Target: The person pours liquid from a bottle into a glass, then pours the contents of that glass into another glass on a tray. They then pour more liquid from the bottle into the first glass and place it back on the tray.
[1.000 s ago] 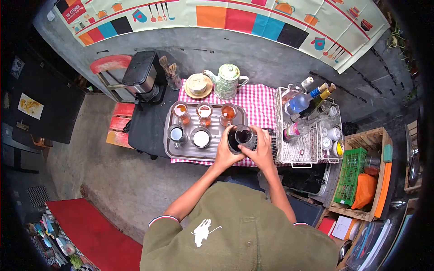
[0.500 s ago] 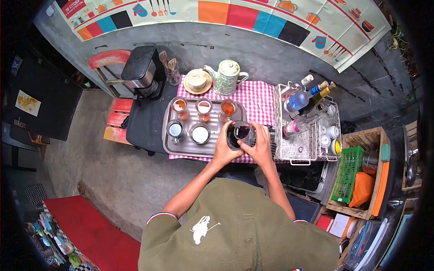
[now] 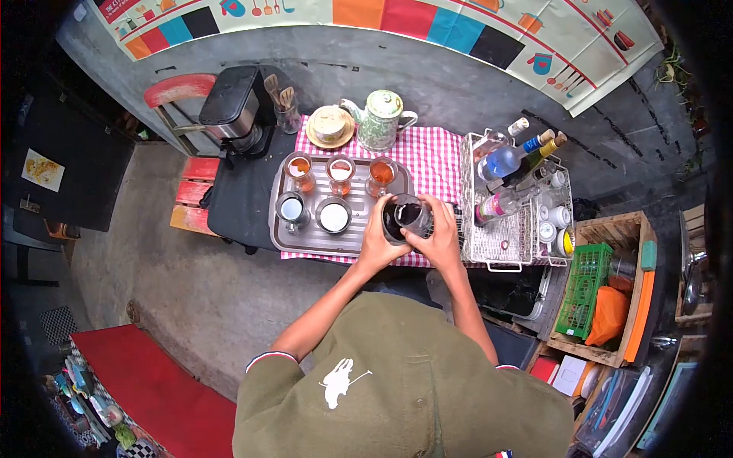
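Head view: left hand (image 3: 376, 243), right hand (image 3: 441, 240); dark glassware (image 3: 404, 214) between their fingers (image 3: 446, 211).

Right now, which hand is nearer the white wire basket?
Right: the right hand is just left of the white wire basket; the left hand is farther left, near the serving tray.

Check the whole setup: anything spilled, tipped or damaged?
Nothing stands out. The five glasses on the tray stand upright, with no visible spill or breakage. The left hand and right hand hold dark glassware, whose tilt I can't judge. Bottles in the rack look slanted, perhaps from lens distortion.
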{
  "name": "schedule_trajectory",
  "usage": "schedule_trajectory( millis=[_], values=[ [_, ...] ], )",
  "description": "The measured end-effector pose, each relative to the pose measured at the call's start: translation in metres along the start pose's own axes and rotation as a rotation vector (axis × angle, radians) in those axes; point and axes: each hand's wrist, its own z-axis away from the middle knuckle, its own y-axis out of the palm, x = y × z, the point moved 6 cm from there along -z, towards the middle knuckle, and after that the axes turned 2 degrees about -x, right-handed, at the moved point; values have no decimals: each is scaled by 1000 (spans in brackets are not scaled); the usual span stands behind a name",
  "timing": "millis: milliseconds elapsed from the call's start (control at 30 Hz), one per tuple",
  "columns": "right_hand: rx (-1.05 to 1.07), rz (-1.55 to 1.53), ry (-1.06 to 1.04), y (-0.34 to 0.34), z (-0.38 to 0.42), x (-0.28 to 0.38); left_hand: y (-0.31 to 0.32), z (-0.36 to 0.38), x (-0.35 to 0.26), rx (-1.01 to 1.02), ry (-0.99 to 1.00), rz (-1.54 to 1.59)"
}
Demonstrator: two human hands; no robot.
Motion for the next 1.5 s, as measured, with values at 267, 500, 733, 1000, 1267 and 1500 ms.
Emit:
schedule_trajectory(
  millis=[267, 500, 733, 1000, 1267, 1500],
  values=[
    [11, -33, 19, -3, -2, -2, 5, -2, 2, 14, 7, -34],
    [13, -22, 9, -7, -5, -4, 9, -6, 1, 19, 13, -22],
    [16, -11, 12, -8, -6, -6, 11, -8, -1, 22, 44, -26],
    [9, 3, 11, -10, -6, -6, 12, -10, -1, 38, 62, -17],
    [6, 16, 8, -13, -6, -5, 15, -9, 3, 27, 88, -69],
    [-10, 38, -23, -15, -6, -5, 16, -9, 1, 41, 87, -51]
  ],
)
